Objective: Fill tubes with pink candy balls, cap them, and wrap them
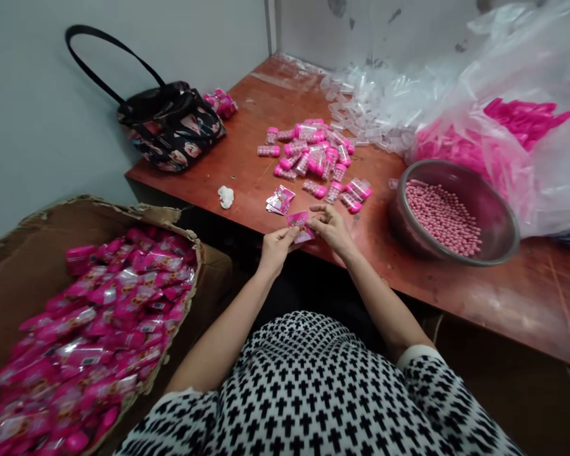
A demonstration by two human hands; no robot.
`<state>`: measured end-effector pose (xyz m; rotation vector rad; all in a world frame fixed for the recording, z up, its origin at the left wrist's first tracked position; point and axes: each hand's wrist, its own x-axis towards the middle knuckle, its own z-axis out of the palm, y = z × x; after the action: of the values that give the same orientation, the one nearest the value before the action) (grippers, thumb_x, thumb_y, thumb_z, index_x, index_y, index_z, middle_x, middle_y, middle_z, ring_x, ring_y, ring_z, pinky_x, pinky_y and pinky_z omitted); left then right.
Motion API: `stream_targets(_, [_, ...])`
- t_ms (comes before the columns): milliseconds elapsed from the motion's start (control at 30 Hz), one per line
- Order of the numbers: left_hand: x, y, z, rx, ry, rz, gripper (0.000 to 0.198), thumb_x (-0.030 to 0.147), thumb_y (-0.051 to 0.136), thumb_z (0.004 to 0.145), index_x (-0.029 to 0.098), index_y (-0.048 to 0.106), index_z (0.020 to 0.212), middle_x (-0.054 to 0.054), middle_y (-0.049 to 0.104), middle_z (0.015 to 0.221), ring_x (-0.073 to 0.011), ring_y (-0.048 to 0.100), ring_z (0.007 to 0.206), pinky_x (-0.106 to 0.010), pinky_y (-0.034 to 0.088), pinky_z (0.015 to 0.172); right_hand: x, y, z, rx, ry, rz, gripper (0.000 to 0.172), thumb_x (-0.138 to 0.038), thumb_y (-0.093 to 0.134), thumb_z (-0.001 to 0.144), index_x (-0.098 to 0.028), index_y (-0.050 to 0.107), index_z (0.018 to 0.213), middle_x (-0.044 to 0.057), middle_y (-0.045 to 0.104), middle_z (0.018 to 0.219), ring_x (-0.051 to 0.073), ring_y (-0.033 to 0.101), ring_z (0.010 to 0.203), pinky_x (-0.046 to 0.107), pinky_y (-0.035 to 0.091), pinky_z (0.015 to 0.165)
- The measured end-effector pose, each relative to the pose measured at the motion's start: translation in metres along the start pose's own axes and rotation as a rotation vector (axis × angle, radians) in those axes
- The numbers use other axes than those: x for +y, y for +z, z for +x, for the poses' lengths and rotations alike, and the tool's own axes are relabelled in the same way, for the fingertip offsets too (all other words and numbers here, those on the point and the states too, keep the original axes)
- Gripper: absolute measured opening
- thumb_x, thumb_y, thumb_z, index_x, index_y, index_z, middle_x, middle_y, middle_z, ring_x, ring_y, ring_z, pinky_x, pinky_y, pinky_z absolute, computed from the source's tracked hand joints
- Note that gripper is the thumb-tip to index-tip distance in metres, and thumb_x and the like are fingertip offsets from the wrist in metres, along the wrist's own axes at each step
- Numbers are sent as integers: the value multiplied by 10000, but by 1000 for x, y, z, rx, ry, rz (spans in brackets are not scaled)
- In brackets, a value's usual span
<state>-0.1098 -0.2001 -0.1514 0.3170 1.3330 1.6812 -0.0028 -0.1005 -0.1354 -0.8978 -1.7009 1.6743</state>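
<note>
A small pink printed card (300, 226) is held between my two hands just over the table's front edge. My left hand (276, 248) pinches its lower left side, and my right hand (331, 229) grips its right side. Close behind the card, a small stack of similar pink cards (280, 199) lies on the red-brown table (247, 126). Beyond that stack is a pile of clear tubes with pink caps (316, 152), filled with pink beads.
A grey bowl of pink beads (444, 215) stands at right, before plastic bags of pink pieces (475, 142) and clear empty tubes (375, 101). A flowered black bag (175, 130), a white scrap (225, 197) and a cardboard box of pink packets (118, 304) are left.
</note>
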Motion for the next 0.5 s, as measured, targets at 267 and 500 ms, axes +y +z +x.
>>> stream_targets(267, [-4, 7, -5, -33, -105, 25, 299, 311, 832, 488, 87, 700, 635, -54, 660, 602, -120, 617, 547, -233, 538, 557, -18, -55, 13, 333, -57, -1178, 307, -324, 386, 911, -150, 592, 1057, 159, 629, 1061, 268, 585, 955, 390, 439, 780])
stream_targets(500, [-4, 7, -10, 41, -240, -124, 188, 191, 804, 552, 86, 665, 622, -55, 667, 623, -112, 618, 546, -211, 531, 517, -18, -69, 0, 133, 154, -1395, 470, -482, 352, 909, -124, 637, 1021, 193, 675, 950, 321, 635, 909, 387, 446, 760])
